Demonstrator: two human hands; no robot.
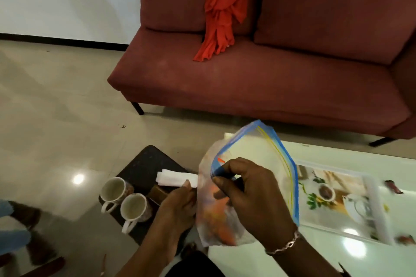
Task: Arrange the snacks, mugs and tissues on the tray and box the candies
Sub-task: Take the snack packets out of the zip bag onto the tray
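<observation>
While hands grip one bag point(252, 164), two mugs point(112, 190)

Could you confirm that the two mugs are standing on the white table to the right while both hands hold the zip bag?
Not quite. The head view shows the two mugs on the dark tray to the left, not on the white table. The left hand and right hand do hold the zip bag.

White glossy table point(315, 254): patterned tray point(337, 200) lying flat on it, two wrapped candies point(392, 187) at the tray's right edge.
</observation>
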